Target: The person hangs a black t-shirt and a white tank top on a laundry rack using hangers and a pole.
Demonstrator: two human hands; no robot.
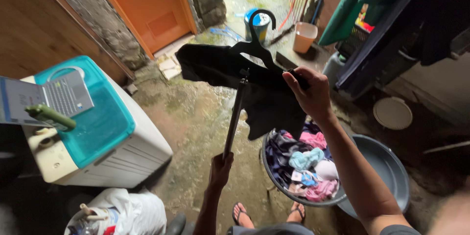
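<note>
Hanger (257, 44), black plastic, curved hook, raised mid-air over wet concrete floor (196, 117); limp dark garment (254, 88) draped on it. Right hand (308, 93) pinches hanger's shoulder through cloth. Left hand (221, 166) fisted round thin metal pole (235, 115), tip touching hanger. Below: round grey basin (274, 176), crumpled pink, blue laundry. Left: boxy white-teal washing machine (107, 137).

1. Daylight comes in past the orange door (156, 7), glaring off the wet floor (196, 117) there.
2. Corners below that door go pretty dark.
3. Edges bend, wide-lens style.
</note>
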